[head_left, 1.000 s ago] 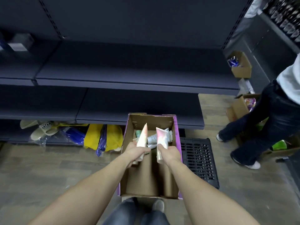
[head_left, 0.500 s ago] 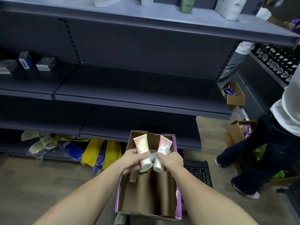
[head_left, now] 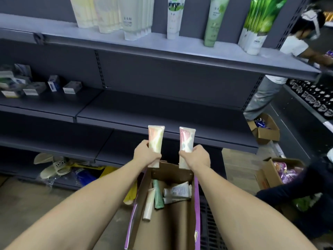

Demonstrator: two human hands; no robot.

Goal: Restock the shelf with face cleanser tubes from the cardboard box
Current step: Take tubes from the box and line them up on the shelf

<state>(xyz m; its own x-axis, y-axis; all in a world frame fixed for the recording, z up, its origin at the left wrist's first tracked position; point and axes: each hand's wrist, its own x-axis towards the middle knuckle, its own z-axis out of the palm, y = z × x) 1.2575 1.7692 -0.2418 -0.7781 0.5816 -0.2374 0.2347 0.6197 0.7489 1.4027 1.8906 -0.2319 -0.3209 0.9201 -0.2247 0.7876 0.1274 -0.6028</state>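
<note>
A: Tubes: where are they, relative to the cardboard box (head_left: 167, 219)?

B: Two are lifted just above its far end. The left hand (head_left: 146, 154) is curled round the yellow-pink tube (head_left: 155, 141); the right hand (head_left: 196, 157) is wrapped round the pink-blue tube (head_left: 186, 143). Both stand upright, caps down, long axes vertical.

A: And the shelf?

B: The stocked shelf (head_left: 180, 53) lies beyond the box and higher (tubes already stand there). Both hands look equally near. About five tubes remain lying in the box's far end.
</note>
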